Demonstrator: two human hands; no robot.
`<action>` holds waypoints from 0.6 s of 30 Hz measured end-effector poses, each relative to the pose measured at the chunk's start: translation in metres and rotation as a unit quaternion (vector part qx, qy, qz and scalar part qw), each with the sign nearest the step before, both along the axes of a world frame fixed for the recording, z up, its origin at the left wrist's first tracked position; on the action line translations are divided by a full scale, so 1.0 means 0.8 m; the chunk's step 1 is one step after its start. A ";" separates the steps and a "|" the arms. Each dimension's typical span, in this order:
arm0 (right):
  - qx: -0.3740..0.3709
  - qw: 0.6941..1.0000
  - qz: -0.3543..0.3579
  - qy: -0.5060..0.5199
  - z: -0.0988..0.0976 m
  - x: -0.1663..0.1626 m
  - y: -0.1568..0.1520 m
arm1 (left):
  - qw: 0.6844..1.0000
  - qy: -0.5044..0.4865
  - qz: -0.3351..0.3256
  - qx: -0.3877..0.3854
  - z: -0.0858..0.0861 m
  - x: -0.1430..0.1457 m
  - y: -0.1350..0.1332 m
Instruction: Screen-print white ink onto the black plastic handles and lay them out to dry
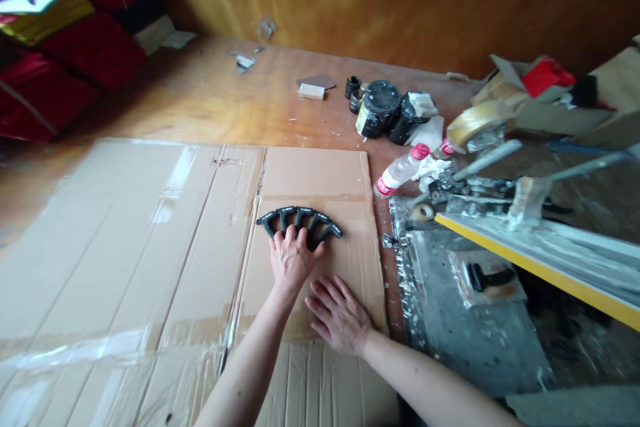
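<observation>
My left hand [291,260] reaches over several black T-shaped pieces [305,215] that lie side by side in a fan on the cardboard. Its fingers curve over their lower stems, and the thumb sits at the right side. Small light marks show along the pieces' outer edges, too small to read. My right hand [340,317] rests flat on the cardboard sheet [320,170], fingers spread, just below and right of the fan, with nothing in it. A similar black piece [490,277] lies on a small block at the right.
Right of the cardboard stands a paint-stained printing rig with a yellow-edged frame [540,267]. Behind it are a plastic bottle [400,170], black tubs [379,110], a tape roll [477,123] and an open carton [560,110]. Red bundles [95,50] are stacked far left.
</observation>
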State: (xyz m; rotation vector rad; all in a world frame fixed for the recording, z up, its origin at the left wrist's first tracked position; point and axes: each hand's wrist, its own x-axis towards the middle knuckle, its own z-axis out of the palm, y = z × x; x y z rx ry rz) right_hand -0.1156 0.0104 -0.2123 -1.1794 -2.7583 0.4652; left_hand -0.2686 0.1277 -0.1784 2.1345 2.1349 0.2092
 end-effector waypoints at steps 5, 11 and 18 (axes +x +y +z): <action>-0.016 1.000 -0.015 0.004 0.017 -0.001 0.003 | 0.999 0.029 0.024 0.009 0.001 0.012 -0.065; -0.010 1.000 -0.003 0.005 0.042 0.002 -0.009 | 0.997 0.049 0.054 -0.005 -0.002 0.028 -0.106; -0.067 0.996 0.029 0.047 0.106 0.073 -0.061 | 0.995 0.059 0.077 -0.008 0.002 0.047 -0.128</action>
